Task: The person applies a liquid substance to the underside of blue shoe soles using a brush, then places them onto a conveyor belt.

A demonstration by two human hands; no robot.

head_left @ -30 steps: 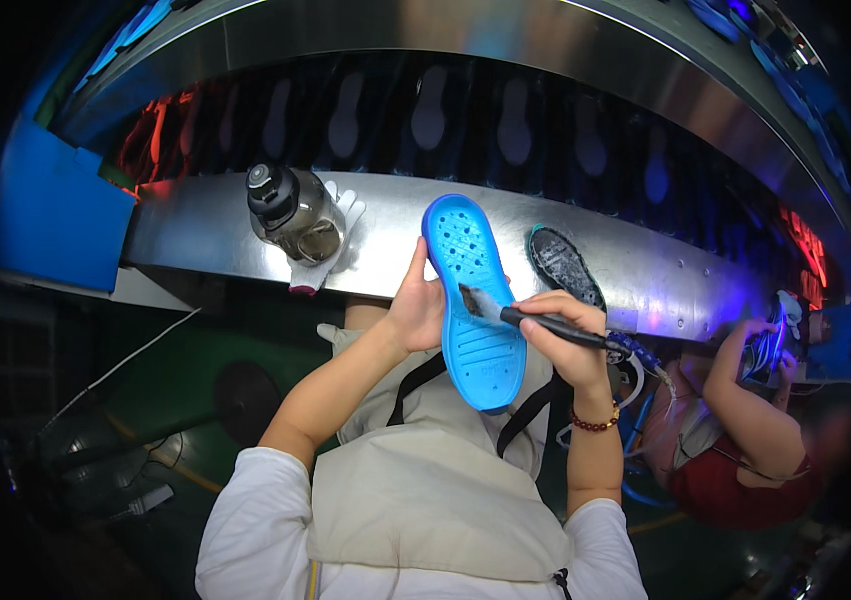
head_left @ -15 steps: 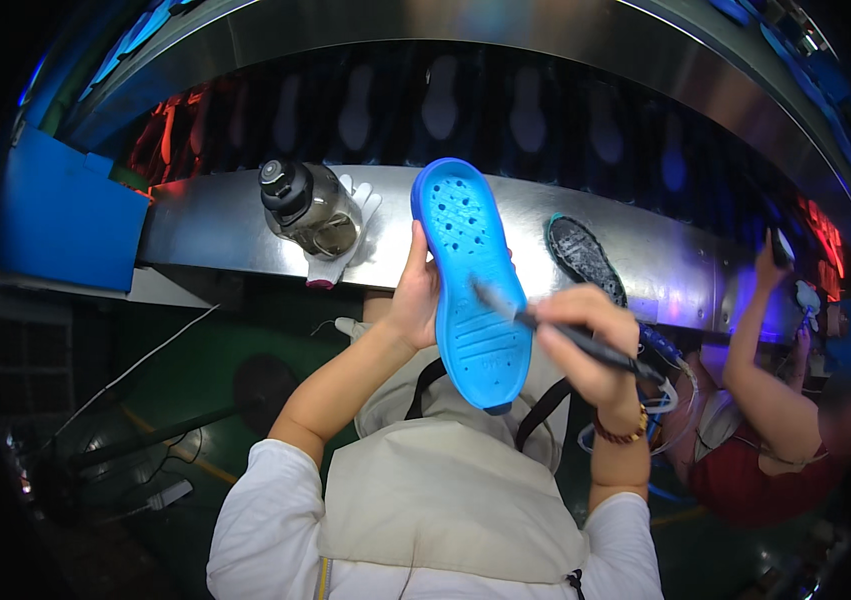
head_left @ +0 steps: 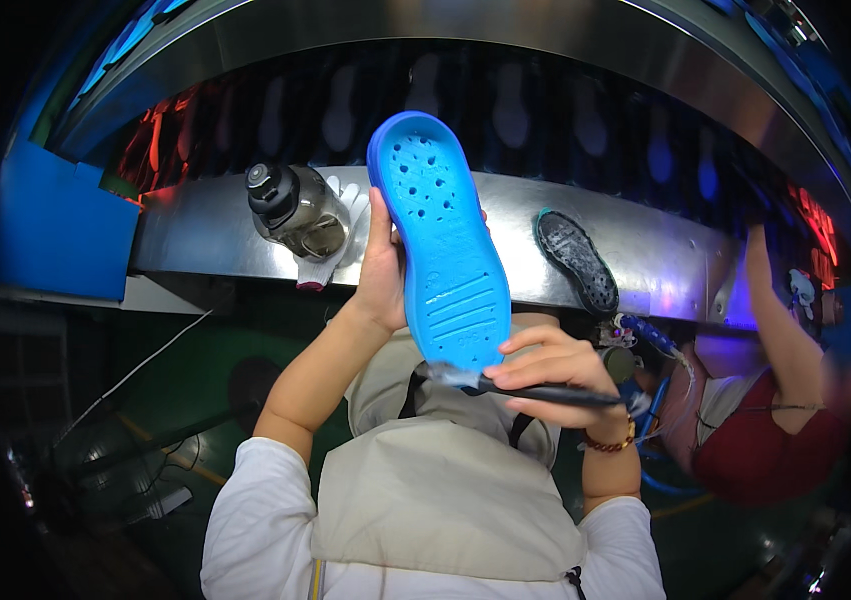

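blue sole (head_left: 452, 275) over near edge of counter (head_left: 200, 230), clamped in left hand (head_left: 382, 280); long axis points away, far end leaning left. right hand (head_left: 567, 366), closed round brush (head_left: 560, 394), beside near end.

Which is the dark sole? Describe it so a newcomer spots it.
Find the shiny metal ledge crossing the view. On it, right of the blue sole in the left hand, lies the dark sole. Unlike the blue one, it is black, teal-edged at its far end.
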